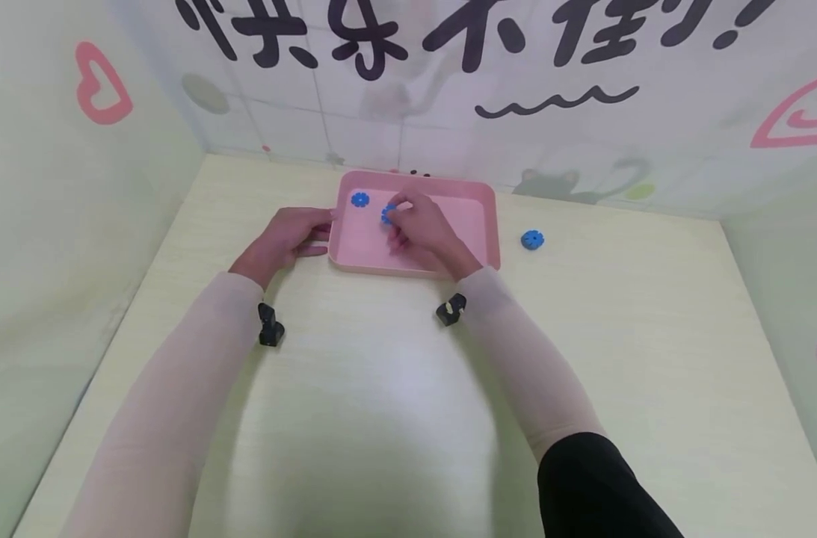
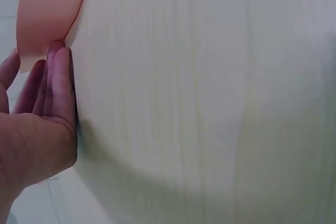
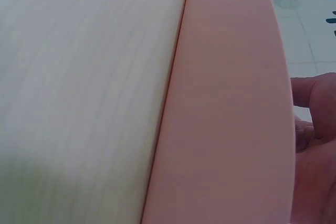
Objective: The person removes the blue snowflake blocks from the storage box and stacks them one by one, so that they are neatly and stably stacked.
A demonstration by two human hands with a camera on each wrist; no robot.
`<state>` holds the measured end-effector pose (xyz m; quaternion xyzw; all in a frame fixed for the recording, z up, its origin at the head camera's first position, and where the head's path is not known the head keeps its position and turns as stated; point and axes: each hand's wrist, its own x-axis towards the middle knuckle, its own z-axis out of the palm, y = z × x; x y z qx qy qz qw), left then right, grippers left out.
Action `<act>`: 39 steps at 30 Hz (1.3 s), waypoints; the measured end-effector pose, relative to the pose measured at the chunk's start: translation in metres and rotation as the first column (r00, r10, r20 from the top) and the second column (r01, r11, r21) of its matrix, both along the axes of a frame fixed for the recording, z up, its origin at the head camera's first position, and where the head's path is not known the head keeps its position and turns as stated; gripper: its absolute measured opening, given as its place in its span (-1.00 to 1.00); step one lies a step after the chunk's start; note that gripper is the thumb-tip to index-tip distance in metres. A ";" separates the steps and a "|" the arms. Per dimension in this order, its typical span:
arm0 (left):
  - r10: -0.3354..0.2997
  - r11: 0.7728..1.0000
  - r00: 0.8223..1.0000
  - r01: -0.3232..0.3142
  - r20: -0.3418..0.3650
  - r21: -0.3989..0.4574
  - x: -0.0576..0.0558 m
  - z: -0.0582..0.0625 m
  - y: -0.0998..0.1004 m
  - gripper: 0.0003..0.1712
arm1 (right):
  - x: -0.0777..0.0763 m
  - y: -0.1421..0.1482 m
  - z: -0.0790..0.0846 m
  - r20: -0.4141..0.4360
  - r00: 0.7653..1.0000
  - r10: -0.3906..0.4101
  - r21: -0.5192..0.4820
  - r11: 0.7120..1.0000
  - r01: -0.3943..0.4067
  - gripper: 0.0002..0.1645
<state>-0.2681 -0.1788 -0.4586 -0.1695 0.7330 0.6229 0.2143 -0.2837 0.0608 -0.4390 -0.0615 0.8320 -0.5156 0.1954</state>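
A pink tray [image 1: 475, 217] lies at the back of the table. My left hand [image 1: 292, 233] holds its left end, with one digit over the rim and the other fingers against the outer wall [image 2: 47, 14]. Over the tray, my right hand [image 1: 421, 228] pinches a blue flower-shaped plastic disc [image 1: 386, 215] between thumb and fingers, which partly cover it. Another blue disc [image 1: 359, 199] lies flat in the tray's back left corner. In the right wrist view the tray's front wall hides part of the right hand [image 3: 317, 140], and the held disc is out of sight.
To the right of the tray, a blue notched piece [image 1: 532, 239] rests on the pale wooden table [image 1: 617, 336]; whether it is one disc or a stack, I cannot tell. A printed wall [image 1: 435, 119] stands right behind the tray, with side walls at left and right.
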 end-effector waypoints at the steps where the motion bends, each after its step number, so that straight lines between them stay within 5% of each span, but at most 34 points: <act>1: -0.009 1.000 1.000 0.009 -0.005 -0.015 0.000 0.000 0.000 -0.43 | 0.001 0.004 0.001 -0.009 1.000 -0.004 0.007 1.000 0.004 -0.78; 7: -0.079 0.992 0.997 0.077 -0.020 -0.102 -0.001 0.006 0.001 -0.40 | 0.012 0.033 0.006 -0.062 0.998 -0.026 0.040 0.999 0.029 -0.75; 18: -0.105 0.983 0.994 0.105 0.011 -0.149 0.000 0.015 0.003 -0.40 | 0.023 0.083 0.008 -0.123 0.985 -0.124 0.009 0.992 0.127 -0.78; 30: -0.119 0.983 0.993 0.121 0.021 -0.140 -0.001 0.012 0.001 -0.39 | 0.034 0.133 0.007 -0.093 0.946 -0.312 -0.134 0.945 0.298 -0.68; 39: -0.098 0.990 0.995 0.100 0.030 -0.102 -0.004 0.009 -0.001 -0.40 | 0.036 0.167 0.006 -0.091 0.921 -0.378 -0.126 0.922 0.366 -0.70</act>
